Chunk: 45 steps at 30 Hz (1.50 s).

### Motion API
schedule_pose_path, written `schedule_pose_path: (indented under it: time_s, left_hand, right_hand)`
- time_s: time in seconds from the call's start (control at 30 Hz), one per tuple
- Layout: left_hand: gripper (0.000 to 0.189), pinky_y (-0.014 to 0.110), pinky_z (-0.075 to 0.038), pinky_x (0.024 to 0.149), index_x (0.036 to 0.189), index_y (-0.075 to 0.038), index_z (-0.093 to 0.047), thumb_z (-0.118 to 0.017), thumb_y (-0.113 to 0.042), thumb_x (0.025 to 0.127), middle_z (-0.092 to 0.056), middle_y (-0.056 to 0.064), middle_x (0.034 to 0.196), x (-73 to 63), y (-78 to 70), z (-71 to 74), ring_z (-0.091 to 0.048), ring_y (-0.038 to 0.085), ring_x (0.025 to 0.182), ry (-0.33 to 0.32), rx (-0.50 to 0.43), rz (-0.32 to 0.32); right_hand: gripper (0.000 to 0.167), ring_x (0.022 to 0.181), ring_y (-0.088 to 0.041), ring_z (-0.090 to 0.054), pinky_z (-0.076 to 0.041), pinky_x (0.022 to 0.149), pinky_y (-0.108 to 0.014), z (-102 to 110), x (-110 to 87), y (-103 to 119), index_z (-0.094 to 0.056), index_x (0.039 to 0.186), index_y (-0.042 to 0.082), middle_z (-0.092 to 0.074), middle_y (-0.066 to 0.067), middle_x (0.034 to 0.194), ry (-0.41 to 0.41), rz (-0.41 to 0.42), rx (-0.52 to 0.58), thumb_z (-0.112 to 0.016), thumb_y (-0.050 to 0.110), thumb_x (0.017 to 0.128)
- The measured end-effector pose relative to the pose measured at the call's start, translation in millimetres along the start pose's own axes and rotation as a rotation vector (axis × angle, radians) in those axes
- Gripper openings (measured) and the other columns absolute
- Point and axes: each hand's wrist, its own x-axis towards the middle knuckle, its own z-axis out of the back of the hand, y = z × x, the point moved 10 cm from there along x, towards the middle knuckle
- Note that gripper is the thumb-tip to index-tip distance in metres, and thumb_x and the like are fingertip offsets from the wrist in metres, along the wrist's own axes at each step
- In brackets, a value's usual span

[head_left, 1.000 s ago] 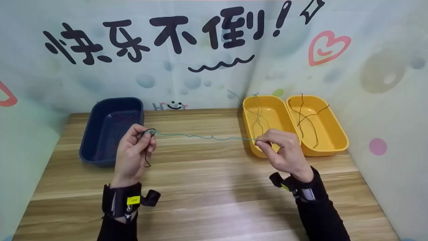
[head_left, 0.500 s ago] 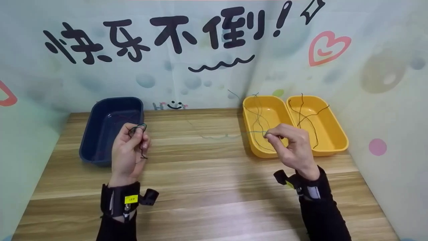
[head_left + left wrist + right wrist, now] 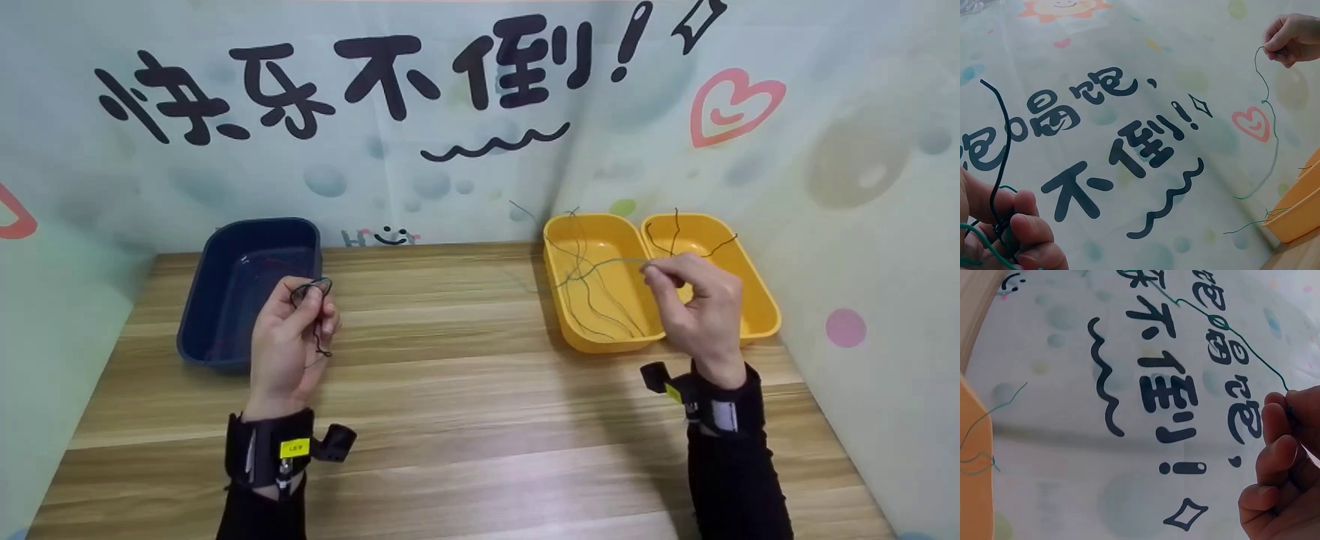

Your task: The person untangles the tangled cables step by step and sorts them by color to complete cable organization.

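My left hand [image 3: 292,337] grips a small tangle of black and green wires beside the navy box [image 3: 196,300]. In the left wrist view, a black wire [image 3: 1004,129] from that tangle rises above the fingers, with green loops around them. Over the right yellow box [image 3: 759,289], my right hand [image 3: 701,311] pinches one end of a long, kinked green wire [image 3: 1261,354]. The wire's other end trails leftward in the air above the left yellow box [image 3: 556,300], apart from my left hand.
Several thin green wires [image 3: 592,296] lie in the left yellow box, some poking over its rim. Black wires [image 3: 660,244] stick up from the right one. A printed cloth backdrop [image 3: 450,187] stands behind the wooden table [image 3: 450,420].
The green wire stretched between both hands has come free of the left hand. My right hand has carried it right and away from me over the yellow boxes; the left shifted slightly left.
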Motion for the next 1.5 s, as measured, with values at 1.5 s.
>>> schedule_pose_path:
  time_s: [1.5]
  left_hand:
    - [0.006, 0.016, -0.042, 0.058, 0.094, -0.009, -0.051, -0.050, -0.008, 0.100, -0.059, 0.002, 0.080, -0.5, 5.6, -6.9, -0.050, 0.011, 0.064, 0.028, 0.026, 0.023]
  right_hand:
    - [0.011, 0.070, -0.028, -0.065, -0.054, 0.068, -0.042, -74.8, -50.4, -113.8, -0.073, 0.085, -0.002, -0.070, -0.014, 0.078, 0.645, -0.168, -0.465, -0.065, 0.005, 0.086]
